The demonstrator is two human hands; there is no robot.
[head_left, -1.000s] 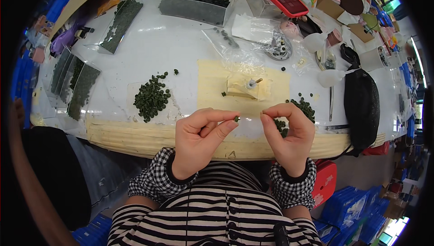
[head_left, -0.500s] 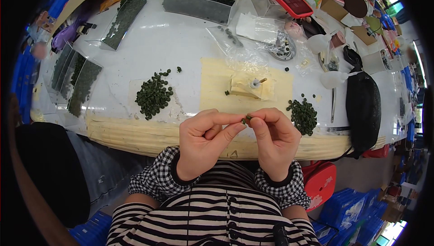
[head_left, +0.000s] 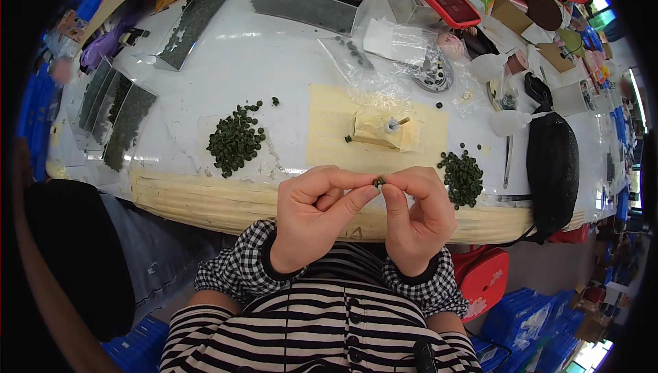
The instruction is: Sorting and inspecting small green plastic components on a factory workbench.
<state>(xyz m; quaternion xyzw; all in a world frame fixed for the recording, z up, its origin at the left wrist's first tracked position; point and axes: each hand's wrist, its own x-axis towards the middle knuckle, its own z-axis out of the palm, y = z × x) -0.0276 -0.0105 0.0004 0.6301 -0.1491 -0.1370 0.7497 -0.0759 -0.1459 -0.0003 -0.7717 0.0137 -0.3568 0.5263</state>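
Above the near table edge, my left hand [head_left: 319,214] and my right hand [head_left: 421,217] meet fingertip to fingertip. Both pinch a small dark green round piece [head_left: 378,182], mostly covered by the fingers; whether it is one part or two pressed together I cannot tell. To the left lies a pile of similar green pieces [head_left: 235,141], and a second green pile [head_left: 462,179] sits just right of my right hand. Beyond the hands stands a tape-covered block [head_left: 375,134] with a thin upright peg, on a yellowish sheet [head_left: 327,116]. One loose piece rests by the block.
Clear bins of green pieces stand at the back [head_left: 301,13], the upper left [head_left: 192,30] and the left [head_left: 127,126]. Plastic bags [head_left: 363,75] lie behind the block. A black pouch [head_left: 550,171] and tweezers [head_left: 508,160] are on the right. Someone's dark-clothed leg [head_left: 75,256] is at left.
My fingertips have drawn closer together around the small green piece. The view has shifted slightly; the piles and block stay put.
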